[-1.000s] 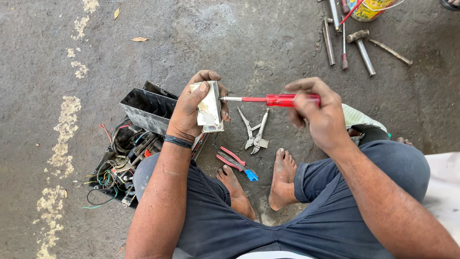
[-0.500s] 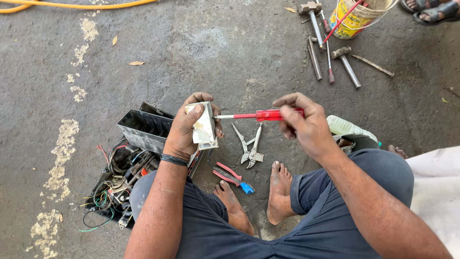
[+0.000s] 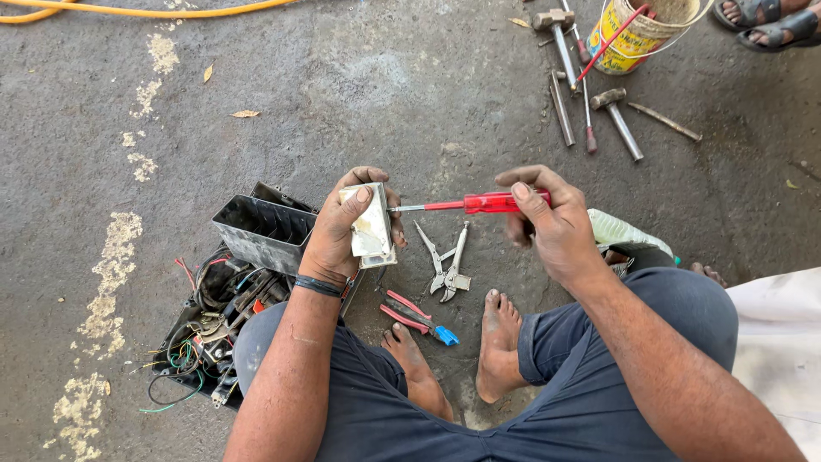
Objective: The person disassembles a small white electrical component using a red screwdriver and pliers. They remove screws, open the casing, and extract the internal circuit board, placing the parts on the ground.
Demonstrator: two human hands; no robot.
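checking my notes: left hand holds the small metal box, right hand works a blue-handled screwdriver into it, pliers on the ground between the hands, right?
One slip: the screwdriver handle is red, not blue, as the head view shows. The rest holds: left hand grips the small metal box, right hand drives the tool, pliers lie between.

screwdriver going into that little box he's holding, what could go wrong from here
1. The red screwdriver tip points at the left hand, whose fingers wrap the small pale box; a slip could jab them.
2. The box is held in the air, unsupported, so it may twist under force.
3. Bare feet lie beside the pliers on the ground.
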